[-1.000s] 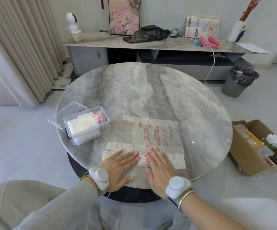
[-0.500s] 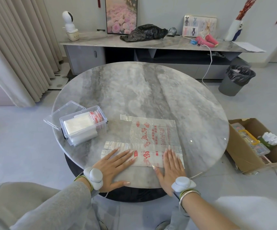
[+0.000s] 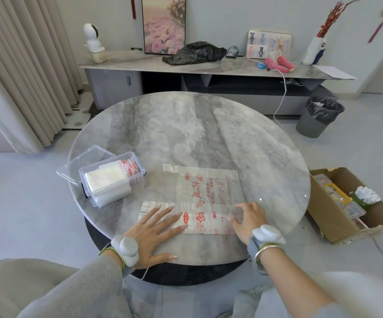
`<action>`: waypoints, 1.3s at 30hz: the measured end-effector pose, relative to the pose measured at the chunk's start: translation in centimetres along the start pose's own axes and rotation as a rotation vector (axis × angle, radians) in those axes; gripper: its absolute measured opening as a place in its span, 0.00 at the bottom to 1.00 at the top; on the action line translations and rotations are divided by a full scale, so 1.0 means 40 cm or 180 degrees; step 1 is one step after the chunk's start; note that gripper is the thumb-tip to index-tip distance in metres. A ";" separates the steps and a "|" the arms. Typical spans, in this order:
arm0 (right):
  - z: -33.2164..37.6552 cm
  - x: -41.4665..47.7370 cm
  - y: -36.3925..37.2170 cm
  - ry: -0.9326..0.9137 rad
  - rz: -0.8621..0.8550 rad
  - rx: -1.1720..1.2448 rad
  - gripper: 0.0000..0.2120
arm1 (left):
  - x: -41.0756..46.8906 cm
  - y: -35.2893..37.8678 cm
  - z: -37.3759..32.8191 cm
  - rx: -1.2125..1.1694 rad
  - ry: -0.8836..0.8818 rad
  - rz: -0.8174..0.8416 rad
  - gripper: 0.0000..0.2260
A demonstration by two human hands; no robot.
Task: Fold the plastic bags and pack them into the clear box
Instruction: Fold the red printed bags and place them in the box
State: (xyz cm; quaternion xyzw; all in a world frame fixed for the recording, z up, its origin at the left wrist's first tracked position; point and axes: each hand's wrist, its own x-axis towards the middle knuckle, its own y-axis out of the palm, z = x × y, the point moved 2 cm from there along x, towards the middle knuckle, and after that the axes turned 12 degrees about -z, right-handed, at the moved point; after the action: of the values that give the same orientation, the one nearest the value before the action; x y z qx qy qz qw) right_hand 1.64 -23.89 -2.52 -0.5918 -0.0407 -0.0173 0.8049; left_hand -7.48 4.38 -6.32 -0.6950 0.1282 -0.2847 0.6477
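Note:
A translucent plastic bag (image 3: 205, 191) with red print lies flat on the round marble table (image 3: 209, 134), its near edge folded over into a strip. My left hand (image 3: 153, 228) presses flat on the left part of that strip, fingers spread. At the strip's right end my right hand (image 3: 248, 219) has curled fingers and pinches the plastic. The clear box (image 3: 137, 182) stands to the left of the bag, its hinged lid (image 3: 85, 164) open, with several folded bags standing inside.
A cardboard box (image 3: 337, 216) of small items sits on the floor at the right. A lined grey bin (image 3: 319, 115) stands beyond it. A long sideboard (image 3: 209, 70) with a black bag and a white cable runs behind the table.
My right hand slid right along the folded strip from the middle to its right end, and its fingers curled onto the plastic. My left hand stayed pressing the left part.

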 end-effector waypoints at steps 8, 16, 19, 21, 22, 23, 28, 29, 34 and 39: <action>0.038 0.104 -0.040 -0.0494 0.1109 -0.0839 0.22 | 0.023 -0.007 -0.005 -0.0118 -0.0112 -0.0163 0.27; 0.077 0.124 -0.067 -0.0736 0.1485 -0.0615 0.11 | 0.081 -0.035 -0.010 -0.0660 -0.0828 -0.0958 0.14; 0.114 0.142 -0.083 -0.1115 0.1387 -0.0717 0.10 | 0.135 -0.070 0.005 -0.1190 -0.1607 -0.0897 0.20; 0.147 0.153 -0.098 -0.1343 0.1257 -0.0716 0.12 | 0.165 -0.082 0.018 -0.1437 -0.1958 -0.0568 0.26; 0.161 0.157 -0.105 -0.1443 0.1190 -0.0718 0.13 | 0.176 -0.084 0.024 -0.1481 -0.2074 -0.0361 0.26; 0.174 0.161 -0.109 -0.1528 0.1121 -0.0713 0.13 | 0.182 -0.084 0.033 -0.1481 -0.2166 -0.0167 0.26; 0.209 0.191 -0.131 -0.1624 0.0822 -0.0571 0.12 | 0.174 -0.080 0.063 -0.1584 -0.2537 0.0072 0.07; 0.212 0.200 -0.133 -0.1575 0.0774 -0.0505 0.11 | 0.171 -0.081 0.064 -0.1654 -0.2587 0.0061 0.06; 0.233 0.221 -0.160 -0.1491 -0.0160 -0.0194 0.18 | 0.167 -0.074 0.059 -0.2472 -0.3324 -0.0129 0.04; 0.217 0.127 -0.124 -0.1651 -0.0325 0.0008 0.26 | 0.166 -0.048 0.057 -0.3335 -0.4428 -0.0419 0.08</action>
State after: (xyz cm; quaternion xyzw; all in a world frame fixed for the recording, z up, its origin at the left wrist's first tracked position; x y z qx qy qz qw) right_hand 5.93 -16.99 5.21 -0.5726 -0.2755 0.0945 0.7664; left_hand -1.23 2.89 -2.94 -0.9254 -0.2223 0.2629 0.1583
